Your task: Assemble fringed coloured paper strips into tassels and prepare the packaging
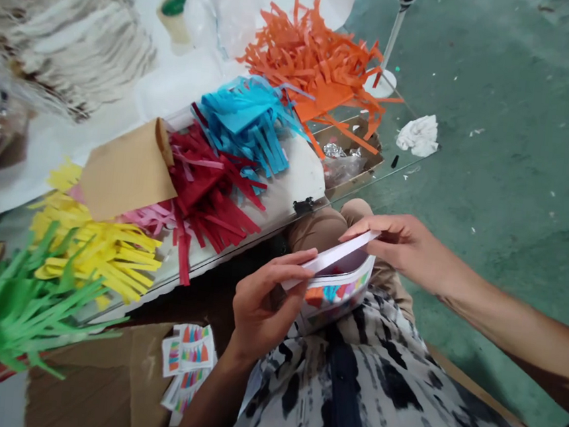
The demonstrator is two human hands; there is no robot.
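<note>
Left hand [267, 302]: fingers pressed together and curled, pinching the near end of the strip against the thumb; the thumb is partly hidden.
Right hand [401, 247]: fingers lie close together over the far end of the strip; the thumb's grip is hard to make out.
White strip [333, 257]: spans the gap between the hands, tilted across the packet's open top, and apparently held at both ends to keep it level and taut.
Printed packet [337, 294]: white, with coloured triangles, sits in the lap just under the strip, where the thighs seem to support it and leave both hands free. Its contents are hidden, and whether it is a pouch or a box is unclear.
Lap: khaki trousers [323, 227] and a black-and-white patterned shirt [348, 392] frame the packet.
Printed sheets [187, 351]: lie on brown cardboard [90, 382], near the left forearm, and show a similar coloured pattern.
Fringes: orange [317, 63], blue [245, 120], red [206, 193], yellow [96, 250] and green [22, 303] cut paper are spread on a white board [287, 187], well within reach but untouched.
Edges: the green fringe and cardboard are cut off by the frame; the heap at upper left is blurred and hard to identify.
</note>
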